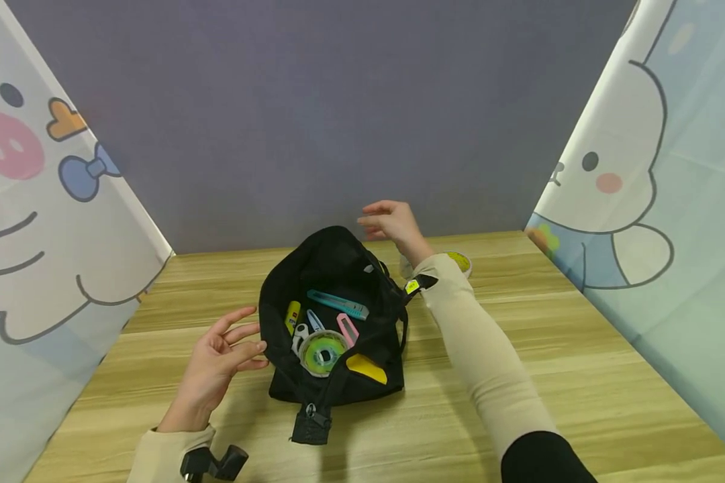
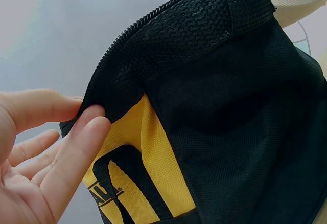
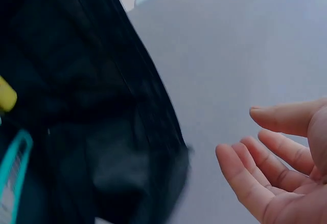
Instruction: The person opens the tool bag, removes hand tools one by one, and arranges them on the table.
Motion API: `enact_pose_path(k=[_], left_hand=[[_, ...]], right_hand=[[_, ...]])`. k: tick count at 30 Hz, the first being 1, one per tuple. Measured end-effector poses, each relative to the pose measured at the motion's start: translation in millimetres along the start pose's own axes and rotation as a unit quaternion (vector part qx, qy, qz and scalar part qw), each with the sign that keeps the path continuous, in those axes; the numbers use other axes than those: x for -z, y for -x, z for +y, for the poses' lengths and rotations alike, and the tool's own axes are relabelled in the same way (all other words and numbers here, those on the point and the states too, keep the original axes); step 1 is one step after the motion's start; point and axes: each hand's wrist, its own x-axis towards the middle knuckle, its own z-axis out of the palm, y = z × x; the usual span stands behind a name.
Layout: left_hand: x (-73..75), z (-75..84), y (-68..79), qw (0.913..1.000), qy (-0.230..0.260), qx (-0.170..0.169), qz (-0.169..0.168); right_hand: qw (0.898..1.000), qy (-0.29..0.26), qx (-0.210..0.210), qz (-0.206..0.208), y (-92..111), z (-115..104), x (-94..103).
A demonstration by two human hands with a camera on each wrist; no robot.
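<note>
The left hand (image 1: 220, 359) is pinching the rim of the bag (image 1: 332, 253), while the right hand (image 1: 393, 221), fingers loosely open, is hovering beyond it. The bag is standing near the table's (image 1: 538, 302) back edge, holding a cutter (image 1: 338, 304) and tape (image 1: 311, 354).

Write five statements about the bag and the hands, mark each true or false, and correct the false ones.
1. The left hand pinches the edge of the black bag. True.
2. The right hand grips the bag too. False: it is apart from the bag and holds nothing.
3. The teal cutter lies inside the bag. True.
4. The bag is zipped shut. False: its mouth gapes open, showing the contents.
5. The round yellow item partly hidden by the right sleeve is in the bag. False: it is outside, on the tabletop.
</note>
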Motion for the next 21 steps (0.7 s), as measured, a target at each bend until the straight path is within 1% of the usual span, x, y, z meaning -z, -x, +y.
enact_pose_path(k=[3,5,7,9,12,15,18,21], left_hand=[[0.6,0.6,0.4,1.0,-0.001,-0.001,-0.001],[1.1,0.6,0.5,1.0,0.0,-0.002,-0.004],[1.3,0.5,0.8,1.0,0.0,-0.003,-0.006],[1.4,0.3,1.0,1.0,-0.001,-0.004,-0.006],[1.8,0.0,1.5,1.0,-0.002,-0.003,-0.007],[2.2,-0.2,2.0,1.0,0.002,-0.005,-0.008],[2.2,0.0,2.1,0.9999,0.007,-0.007,-0.009],[1.7,0.3,1.6,0.9999,0.008,-0.006,-0.008]], right_hand=[[0.999,0.005,0.001,-0.047,1,-1,-20.0],[0.996,0.014,-0.006,-0.085,3,-2,-31.3],[0.992,0.029,-0.019,-0.125,4,-1,-40.3],[0.984,0.049,-0.035,-0.17,5,2,-47.6],[0.965,0.09,-0.063,-0.24,6,8,-57.5],[0.94,0.142,-0.08,-0.301,8,17,-66.6],[0.917,0.185,-0.092,-0.342,10,29,-73.7],[0.899,0.211,-0.109,-0.368,12,43,-77.2]])
